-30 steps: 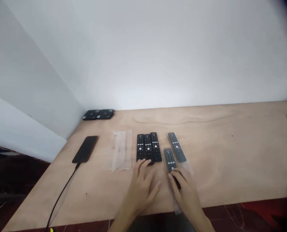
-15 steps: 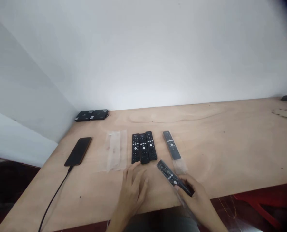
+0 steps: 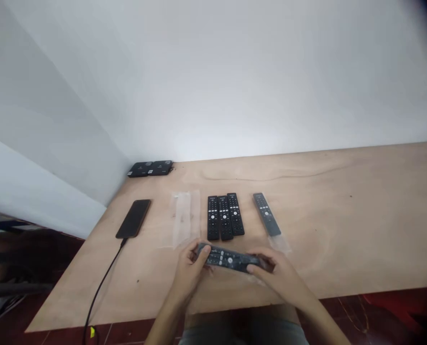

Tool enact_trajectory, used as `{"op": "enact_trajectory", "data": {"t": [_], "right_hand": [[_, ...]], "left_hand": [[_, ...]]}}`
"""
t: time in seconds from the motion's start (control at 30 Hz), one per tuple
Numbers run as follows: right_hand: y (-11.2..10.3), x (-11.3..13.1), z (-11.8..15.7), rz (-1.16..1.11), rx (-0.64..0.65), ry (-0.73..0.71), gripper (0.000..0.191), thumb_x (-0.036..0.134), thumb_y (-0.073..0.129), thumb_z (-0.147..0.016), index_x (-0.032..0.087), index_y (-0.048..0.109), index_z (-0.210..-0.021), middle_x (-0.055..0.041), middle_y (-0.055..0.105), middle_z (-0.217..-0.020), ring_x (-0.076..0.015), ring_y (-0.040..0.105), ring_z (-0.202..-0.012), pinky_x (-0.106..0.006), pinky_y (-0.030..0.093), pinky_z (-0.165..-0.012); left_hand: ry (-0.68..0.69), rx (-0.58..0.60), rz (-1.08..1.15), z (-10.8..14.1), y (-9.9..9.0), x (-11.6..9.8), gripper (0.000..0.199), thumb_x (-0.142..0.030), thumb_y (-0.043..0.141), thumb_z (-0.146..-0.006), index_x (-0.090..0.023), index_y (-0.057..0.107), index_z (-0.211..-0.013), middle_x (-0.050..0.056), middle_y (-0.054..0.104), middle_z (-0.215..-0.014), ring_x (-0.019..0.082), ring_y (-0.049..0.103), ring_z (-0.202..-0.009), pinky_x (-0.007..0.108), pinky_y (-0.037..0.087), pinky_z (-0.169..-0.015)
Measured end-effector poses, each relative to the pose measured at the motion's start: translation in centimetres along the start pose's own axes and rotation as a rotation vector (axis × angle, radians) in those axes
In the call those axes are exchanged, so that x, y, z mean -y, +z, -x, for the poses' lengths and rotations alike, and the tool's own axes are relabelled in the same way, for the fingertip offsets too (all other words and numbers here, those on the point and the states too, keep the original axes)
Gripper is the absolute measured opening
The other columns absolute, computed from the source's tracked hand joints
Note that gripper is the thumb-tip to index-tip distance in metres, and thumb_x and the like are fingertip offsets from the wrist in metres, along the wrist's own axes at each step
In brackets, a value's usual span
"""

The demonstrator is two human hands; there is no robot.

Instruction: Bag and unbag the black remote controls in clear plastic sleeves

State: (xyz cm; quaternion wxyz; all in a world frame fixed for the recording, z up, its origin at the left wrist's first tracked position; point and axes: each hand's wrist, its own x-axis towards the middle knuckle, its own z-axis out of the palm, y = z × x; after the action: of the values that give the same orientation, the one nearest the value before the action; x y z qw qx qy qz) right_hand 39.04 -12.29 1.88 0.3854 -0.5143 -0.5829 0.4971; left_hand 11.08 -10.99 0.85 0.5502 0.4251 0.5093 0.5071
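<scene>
phone (image 3: 133,218) left | remotes (image 3: 224,218) mid | boxes (image 3: 150,168) behind, seemingly touching

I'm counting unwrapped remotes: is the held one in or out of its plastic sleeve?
In: hazy plastic sleeve covers the buttons of the remote control between left hand and right hand.

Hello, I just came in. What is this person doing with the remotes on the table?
The left hand and the right hand hold one remote in a clear plastic sleeve, above the near part of the table. Three bare remotes lie side by side beyond it. Another remote, also in a sleeve, lies to their right. Empty sleeves and a phone lie to their left.
</scene>
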Motion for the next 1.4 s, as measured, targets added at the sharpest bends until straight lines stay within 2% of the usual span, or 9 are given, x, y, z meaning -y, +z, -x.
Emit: {"op": "enact_trajectory", "data": {"t": [0.17,0.4,0.5,0.6,0.7,1.0,1.13,1.23,1.4], "right_hand": [[-2.5,-1.6,-0.2,-0.131,-0.282,0.076,0.035,0.057,0.093,-0.084,0.022,0.088,-0.088,-0.0069,0.082,-0.085,-0.0257,0.071,-0.079,-0.036,0.058,-0.072],[-1.2,-2.1,0.0,-0.432,-0.472,0.062,0.038,0.061,0.083,-0.097,0.024,0.081,-0.102,0.0027,0.057,-0.066,-0.0166,0.051,-0.061,-0.03,0.043,-0.059],[-0.9,-2.4,0.1,-0.384,-0.425,0.044,0.034,0.058,0.081,-0.099,0.023,0.08,-0.1,0.0013,0.059,-0.071,-0.0166,0.05,-0.063,-0.029,0.042,-0.059],[-0.9,-2.6,0.3,-0.309,-0.352,0.007,0.034,0.057,0.082,-0.098,0.023,0.08,-0.095,-0.0081,0.073,-0.107,-0.0227,0.067,-0.089,-0.032,0.054,-0.075],[-1.0,-2.5,0.3,-0.345,-0.348,-0.033,0.033,0.055,0.078,-0.101,0.023,0.078,-0.094,-0.0117,0.068,-0.132,-0.0274,0.07,-0.109,-0.036,0.058,-0.086],[-2.1,-2.4,0.2,-0.122,-0.276,-0.02,0.038,0.06,0.08,-0.099,0.023,0.085,-0.094,-0.0132,0.074,-0.127,-0.0328,0.072,-0.122,-0.042,0.058,-0.107],[-2.3,-1.6,0.1,-0.101,-0.21,0.04,0.044,0.067,0.076,-0.1,0.025,0.09,-0.104,-0.0143,0.076,-0.141,-0.0371,0.07,-0.134,-0.051,0.055,-0.117],[-2.4,-1.1,0.2,-0.204,-0.122,0.037,0.035,0.059,0.076,-0.102,0.028,0.09,-0.11,-0.0123,0.074,-0.149,-0.0378,0.068,-0.142,-0.056,0.053,-0.121],[-2.0,-1.2,0.6,-0.382,-0.114,0.015,0.035,0.05,0.07,-0.106,0.026,0.084,-0.085,-0.0111,0.075,-0.15,-0.0383,0.072,-0.137,-0.055,0.061,-0.111]], "left_hand": [[0.031,-0.106,0.069,0.3,-0.4,0.2,0.04,-0.055,0.085,-0.094,-0.017,0.075,-0.094,-0.001,0.067,-0.071,0.015,0.064,-0.052,0.025,0.057,-0.047],[0.011,-0.14,0.145,0.2,0.1,-0.2,0.04,-0.055,0.087,-0.092,-0.017,0.074,-0.091,-0.002,0.066,-0.072,0.013,0.062,-0.051,0.023,0.055,-0.044],[-0.01,-0.166,0.215,0.2,0.1,-0.4,0.041,-0.054,0.09,-0.09,-0.017,0.072,-0.089,-0.003,0.064,-0.073,0.012,0.06,-0.051,0.022,0.054,-0.043],[-0.01,-0.166,0.215,0.2,0.0,-0.5,0.04,-0.053,0.09,-0.09,-0.017,0.073,-0.092,-0.003,0.065,-0.073,0.012,0.06,-0.05,0.022,0.054,-0.042],[-0.004,-0.158,0.201,0.2,0.0,-0.5,0.039,-0.053,0.09,-0.091,-0.017,0.073,-0.091,-0.003,0.064,-0.072,0.012,0.061,-0.051,0.023,0.055,-0.043],[-0.022,-0.151,0.178,0.1,0.1,-0.6,0.041,-0.054,0.09,-0.089,-0.016,0.075,-0.096,-0.001,0.071,-0.072,0.014,0.065,-0.051,0.024,0.056,-0.044],[-0.04,-0.15,0.183,0.1,0.0,-0.5,0.043,-0.055,0.091,-0.088,-0.017,0.075,-0.101,0.001,0.075,-0.076,0.016,0.07,-0.054,0.025,0.058,-0.045],[-0.021,-0.137,0.164,0.1,-0.2,-0.2,0.044,-0.055,0.09,-0.09,-0.016,0.076,-0.104,0.001,0.075,-0.078,0.017,0.071,-0.055,0.026,0.059,-0.045],[0.017,-0.11,0.115,0.0,-0.4,0.3,0.04,-0.053,0.087,-0.094,-0.016,0.079,-0.106,0.001,0.074,-0.081,0.016,0.068,-0.057,0.026,0.061,-0.047]]}}
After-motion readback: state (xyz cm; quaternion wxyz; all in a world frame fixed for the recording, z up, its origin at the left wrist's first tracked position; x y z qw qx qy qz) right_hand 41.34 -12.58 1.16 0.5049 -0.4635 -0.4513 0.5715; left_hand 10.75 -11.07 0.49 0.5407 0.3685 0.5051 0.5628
